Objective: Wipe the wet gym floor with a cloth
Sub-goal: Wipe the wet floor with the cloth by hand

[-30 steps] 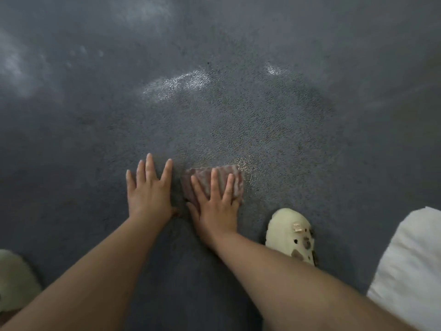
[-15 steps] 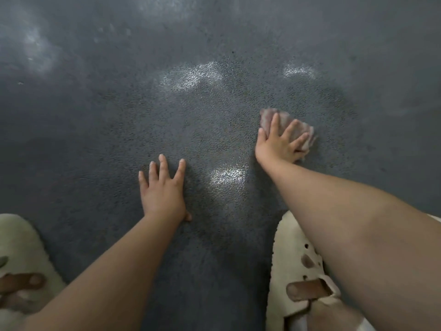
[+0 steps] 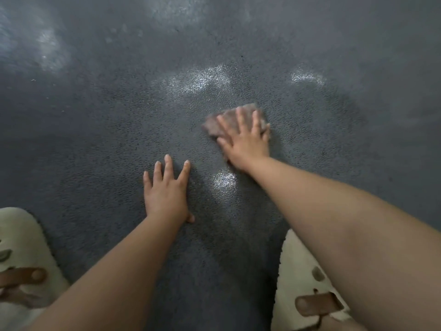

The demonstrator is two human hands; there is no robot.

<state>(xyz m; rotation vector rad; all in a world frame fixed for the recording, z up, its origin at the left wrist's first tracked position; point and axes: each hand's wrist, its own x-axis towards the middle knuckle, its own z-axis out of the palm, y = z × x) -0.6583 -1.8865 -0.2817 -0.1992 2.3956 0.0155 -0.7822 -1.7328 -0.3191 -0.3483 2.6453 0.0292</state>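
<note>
- Head view: right hand (image 3: 245,142) flat, fingers straight and spread, pressing a pinkish cloth (image 3: 229,120) onto the dark floor (image 3: 95,130).
- Left hand (image 3: 167,192) flat on floor, fingers spread, holding nothing.
- Shiny wet patch (image 3: 224,180) between the hands.
- Pale shoes (image 3: 298,271) at bottom corners.

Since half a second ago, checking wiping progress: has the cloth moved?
Yes. The cloth under the right hand has slid left, closer to the planted left hand.
</note>
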